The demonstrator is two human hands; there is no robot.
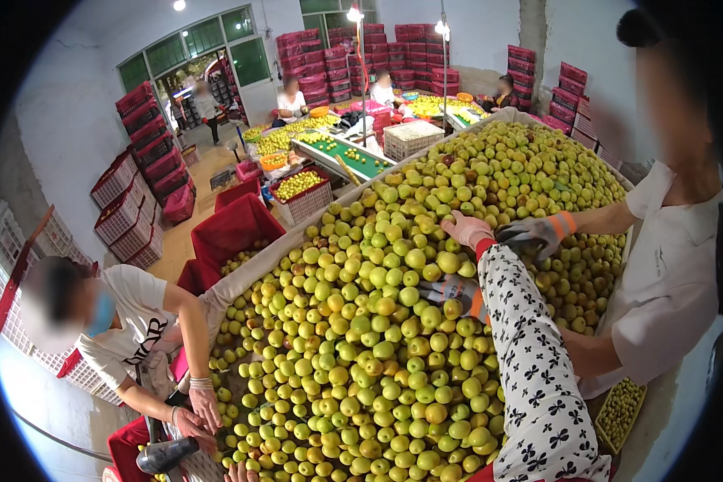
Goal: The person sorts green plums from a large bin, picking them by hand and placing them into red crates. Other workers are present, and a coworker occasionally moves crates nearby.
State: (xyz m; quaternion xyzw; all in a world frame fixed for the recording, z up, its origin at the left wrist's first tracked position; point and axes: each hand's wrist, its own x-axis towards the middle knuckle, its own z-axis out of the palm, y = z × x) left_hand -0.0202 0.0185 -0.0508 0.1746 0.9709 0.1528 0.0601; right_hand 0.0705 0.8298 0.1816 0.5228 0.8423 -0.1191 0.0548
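Observation:
My right hand (467,230), in a pale pink glove, reaches across a large heap of yellow-green fruits (361,361) that look like fresh jujubes. Its fingers are apart and touch the fruit; the palm side is hidden. A white sleeve with black clover shapes (536,361) covers my right arm. At the bottom edge only the fingertips of my left hand (241,474) show, spread beside the near fruits. The heap lies in a big bin lined with pale cloth (259,256). Close to my right hand are a co-worker's grey-and-orange gloved hands (533,234), one partly hidden behind my sleeve.
At left, another person's pink-gloved hands (199,410) rest at the bin edge near a dark cylindrical object (165,456). Red-lined crates (235,226) stand alongside. Beyond are a green conveyor (343,153), stacked crates (313,66) and seated people. A yellow crate (641,403) stands at right.

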